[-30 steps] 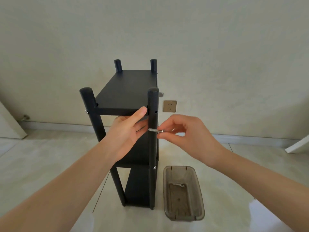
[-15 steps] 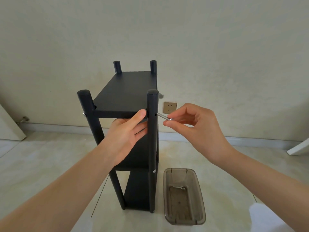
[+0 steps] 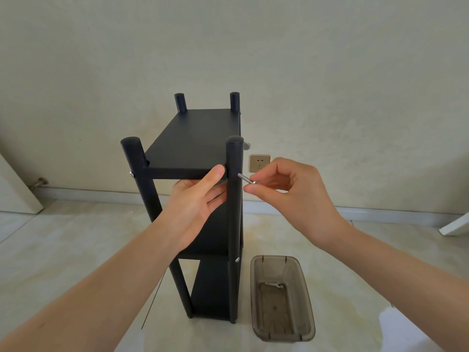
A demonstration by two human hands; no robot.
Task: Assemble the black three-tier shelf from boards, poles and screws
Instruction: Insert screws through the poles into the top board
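Note:
The black three-tier shelf (image 3: 195, 141) stands upright on the floor in the middle of the view, with all poles and boards in place. My left hand (image 3: 195, 207) holds the top board's front edge from below, thumb on the edge beside the front right pole (image 3: 234, 199). My right hand (image 3: 286, 191) pinches a silver screw (image 3: 245, 178) whose tip sits at the hole in that pole, level with the top board. Screw heads show on the front left pole (image 3: 131, 174) and lower on the right pole.
A translucent brown plastic tray (image 3: 304, 301) lies on the tiled floor right of the shelf, with a small metal wrench (image 3: 274, 285) inside. A wall socket (image 3: 259, 163) is behind the shelf. White objects stand at the far left and far right edges.
My right hand rose with the screw from mid-pole height to the top board's hole and put the tip in. The left hand stayed under the top board.

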